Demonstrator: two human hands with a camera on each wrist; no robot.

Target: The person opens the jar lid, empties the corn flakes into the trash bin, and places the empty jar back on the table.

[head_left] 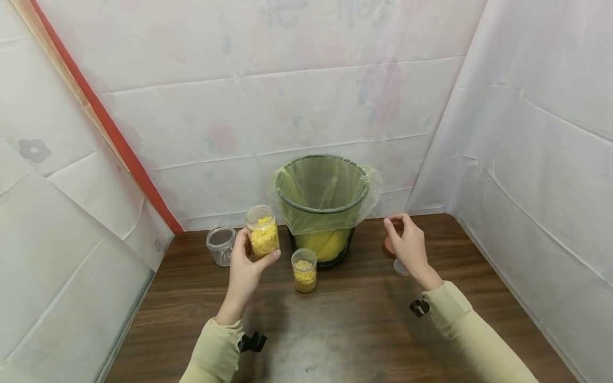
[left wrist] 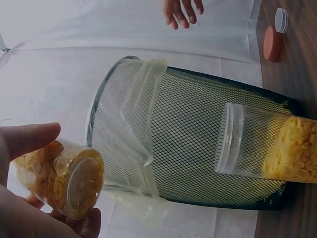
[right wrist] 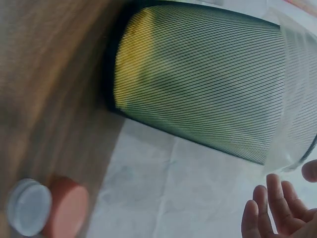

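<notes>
My left hand (head_left: 246,271) grips a clear plastic jar (head_left: 263,232) of yellow flakes, lifted above the table and lidless at the top. In the left wrist view the base of this jar (left wrist: 81,187) faces the camera, thumb on one side and fingers on the other. Between my hands a second open jar (head_left: 305,271) with yellow flakes stands upright, in front of a mesh bin (head_left: 330,211) lined with a thin yellowish bag. Something yellow shows at the bin's bottom. My right hand (head_left: 407,242) hovers right of the bin, fingers loosely bent and holding nothing.
An empty clear jar (head_left: 222,246) stands at the back left, partly behind my left hand. Under my right hand lie a reddish lid (head_left: 388,247) and a whitish lid (head_left: 400,267). White patterned sheets (head_left: 191,122) rise around the brown wooden table (head_left: 345,330).
</notes>
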